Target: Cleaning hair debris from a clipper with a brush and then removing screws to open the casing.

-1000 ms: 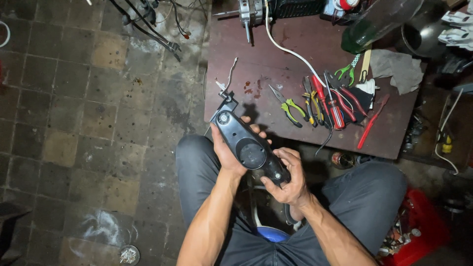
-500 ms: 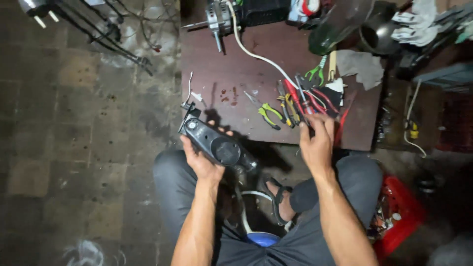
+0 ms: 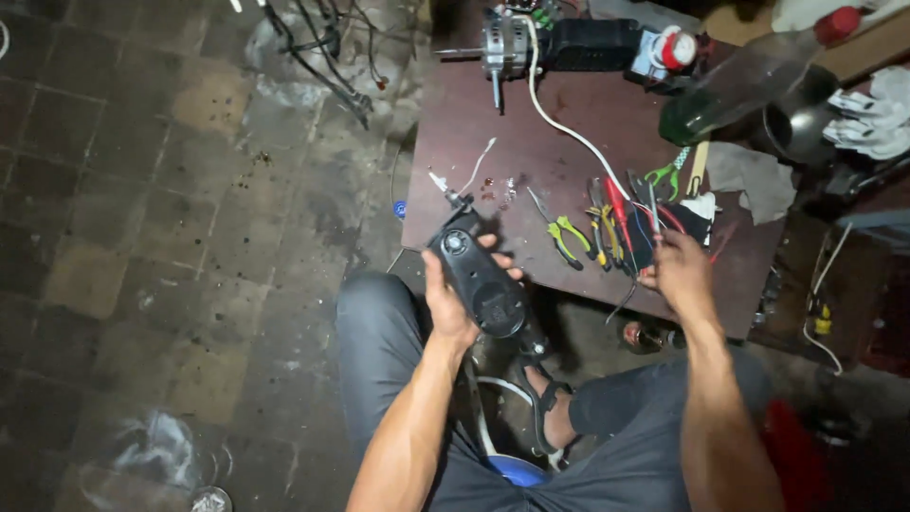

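Note:
My left hand [image 3: 445,303] grips a long black plastic housing [image 3: 479,284] with round recesses, held tilted over my lap at the near edge of a dark red table [image 3: 531,152]. Short wires stick out of its far end. My right hand [image 3: 678,270] is at the row of hand tools [image 3: 611,228] on the table, its fingers closed around a thin upright tool [image 3: 653,216] whose kind I cannot make out. Yellow-green pliers [image 3: 567,237] lie just left of that hand.
A small electric motor [image 3: 502,47] with a white cable [image 3: 569,133] sits at the table's far edge beside a black box. A green bottle with a red cap [image 3: 749,81], a grey cloth [image 3: 749,175] and green-handled pliers [image 3: 664,175] lie to the right. Cables trail over the tiled floor [image 3: 313,57].
My right hand has let go of the black housing and moved right to the tools on the table. My left hand alone holds the housing now.

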